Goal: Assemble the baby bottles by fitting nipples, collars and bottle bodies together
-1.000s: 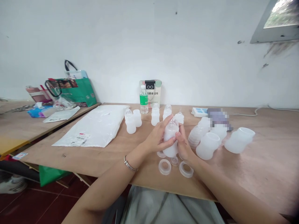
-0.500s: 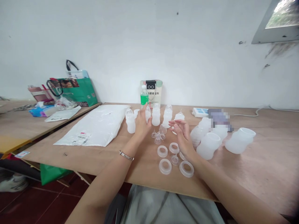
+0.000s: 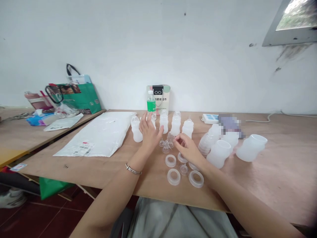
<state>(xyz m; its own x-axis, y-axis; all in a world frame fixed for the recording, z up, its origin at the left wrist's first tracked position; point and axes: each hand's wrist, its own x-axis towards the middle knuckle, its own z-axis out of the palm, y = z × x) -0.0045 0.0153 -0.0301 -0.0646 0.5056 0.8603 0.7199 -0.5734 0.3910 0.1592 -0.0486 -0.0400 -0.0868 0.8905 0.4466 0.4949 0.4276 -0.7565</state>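
Note:
My left hand [image 3: 150, 135] is spread open above the row of baby bottles, partly hiding one behind its fingers. The fingers of my right hand [image 3: 187, 147] are curled in a pinch at the right edge of a clear dome bottle cap [image 3: 170, 138]. Beside that cap lie several clear nipples [image 3: 165, 149]. Frosted bottles with domed caps [image 3: 163, 123] stand behind, and the rightmost bottle [image 3: 188, 128] shows a bare nipple on top. Nearer me are several frosted collar rings [image 3: 173, 177], with a single nipple [image 3: 183, 169] among them; my right hand partly covers some rings.
Several open frosted bottle bodies [image 3: 219, 154] stand right of my right arm. A white plastic mailer [image 3: 96, 134] lies at left. A green-labelled drink bottle [image 3: 151, 105] and a paper bag [image 3: 164, 99] stand by the wall. A white power strip [image 3: 210, 118] is at back right.
My right hand has moved down and left from beside the rightmost bottle to the clear cap, its fingers curling in. My left hand stays over the bottles, fingers spread.

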